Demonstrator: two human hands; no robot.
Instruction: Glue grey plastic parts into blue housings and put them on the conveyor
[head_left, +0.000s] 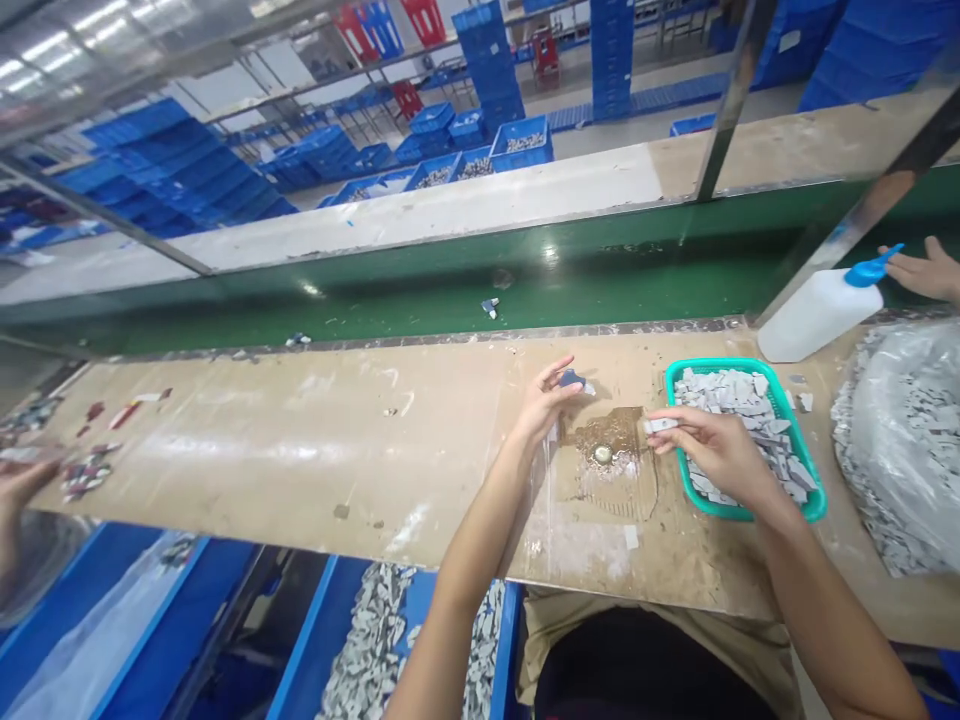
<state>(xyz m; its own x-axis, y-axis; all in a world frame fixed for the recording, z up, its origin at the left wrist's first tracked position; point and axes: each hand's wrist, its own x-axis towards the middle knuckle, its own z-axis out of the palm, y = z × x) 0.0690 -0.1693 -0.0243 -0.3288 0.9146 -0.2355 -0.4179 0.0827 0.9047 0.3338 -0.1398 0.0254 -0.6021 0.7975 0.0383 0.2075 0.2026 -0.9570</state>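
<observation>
My left hand (541, 402) is closed with thumb and finger around a small dark blue piece (571, 379), which has a whitish part at its right end. My right hand (716, 445) pinches a small white piece (660, 426) between thumb and fingertips. Between the hands lies a brown cardboard patch (607, 490), wet and shiny with what looks like glue, and a round pale blob (602, 455) sits on it. Just beyond my right hand stands a green plastic basket (821, 500) full of flat grey-white pieces (724, 392).
A white bottle (817, 315) with a blue nozzle and another person's hand (930, 272) are at right, above a clear bag (907, 440) of pieces. Behind the worktable (337, 430) runs a green belt (405, 305). Another person's hand (26, 485) is far left. Blue bins (300, 640) stand below.
</observation>
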